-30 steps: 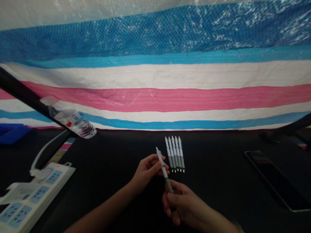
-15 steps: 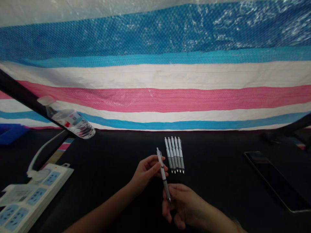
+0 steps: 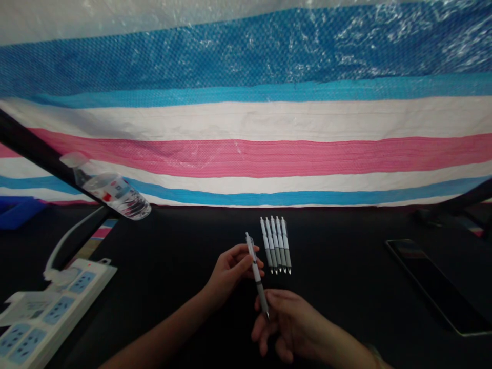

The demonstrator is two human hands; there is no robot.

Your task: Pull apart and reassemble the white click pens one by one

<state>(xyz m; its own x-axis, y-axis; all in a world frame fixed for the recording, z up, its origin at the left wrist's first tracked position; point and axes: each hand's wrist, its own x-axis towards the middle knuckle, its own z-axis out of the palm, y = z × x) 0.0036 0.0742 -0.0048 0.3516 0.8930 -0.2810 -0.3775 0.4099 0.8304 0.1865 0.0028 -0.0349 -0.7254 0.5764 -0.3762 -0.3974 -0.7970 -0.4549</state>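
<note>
A click pen (image 3: 256, 272) with a white barrel and grey grip is held between my two hands, its clicker end up and its metal tip pointing down toward me. My left hand (image 3: 232, 268) pinches the white barrel between thumb and fingers. Lower down, the thumb and index finger of my right hand (image 3: 289, 315) close on the grey grip near the tip, while its other fingers curl loosely below. Just beyond my hands, several matching pens (image 3: 275, 245) lie side by side in a neat row, tips toward me.
A black phone (image 3: 434, 287) lies at the right. On the left are a white power strip (image 3: 69, 312) with a plug in it and a clear water bottle (image 3: 115, 192) tilted by a black bar. A striped plastic sheet (image 3: 246, 159) hangs behind the black table (image 3: 172, 246).
The held pen and my left hand have shifted very slightly left. My right hand's lower fingers have moved a little to the left. The row of pens lies as before.
</note>
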